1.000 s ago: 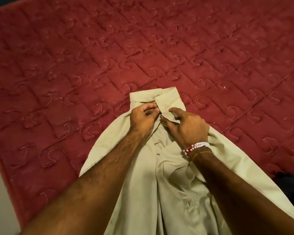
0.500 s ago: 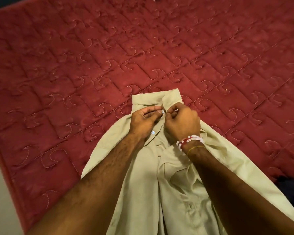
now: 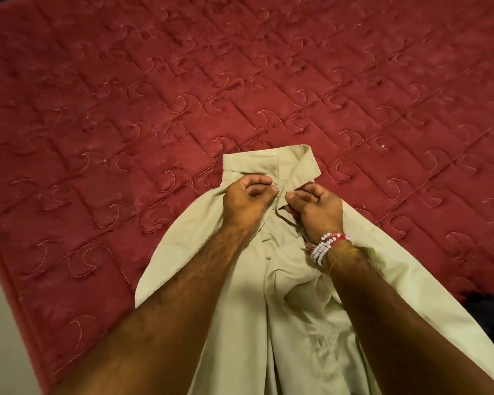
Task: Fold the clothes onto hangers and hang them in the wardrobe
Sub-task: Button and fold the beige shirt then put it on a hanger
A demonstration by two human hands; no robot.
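One shirt (image 3: 297,332), one quilt (image 3: 126,109), two hands (image 3: 247,199) (image 3: 318,208).

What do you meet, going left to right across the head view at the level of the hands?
Red quilt → left hand, pinching the shirt below its collar → right hand, pinching the same shirt → red quilt again.

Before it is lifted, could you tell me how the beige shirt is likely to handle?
Probably floppy: the shirt creases and bunches at the chest. Likely light, since its thin cloth drapes flat over the quilt. The collar looks stiffer, holding its edge.
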